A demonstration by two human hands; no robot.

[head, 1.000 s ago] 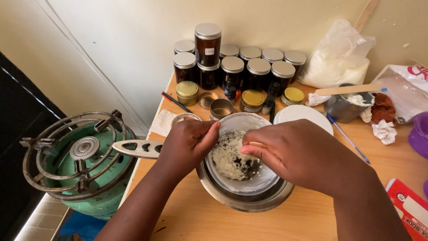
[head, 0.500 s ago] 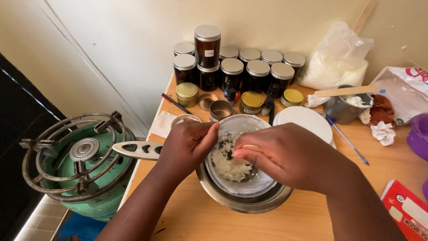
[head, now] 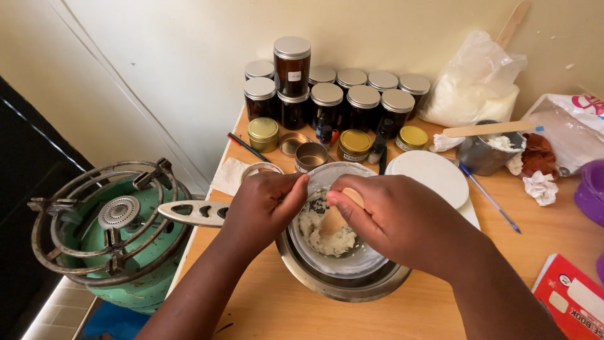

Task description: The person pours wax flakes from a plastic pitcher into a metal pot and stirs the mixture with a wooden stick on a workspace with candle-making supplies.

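Glass bowl (head: 343,261) sits nested in a steel pan (head: 343,286) near the worktop's (head: 277,302) front edge, holding a pale, lumpy paste (head: 324,233); it looks stiff and sticky. Left hand (head: 261,204) is clamped on the bowl's rim, thumb inside. Right hand (head: 396,220) is closed around a wooden spatula (head: 336,217). Bowl likely smooth, breakable, fairly light; the rim is best for grip.

Soft, even indoor light; sharp focus, slight wide-angle edge distortion.

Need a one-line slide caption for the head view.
Right hand stirs whitish paste with a wooden stick in a glass bowl; left hand steadies its rim.
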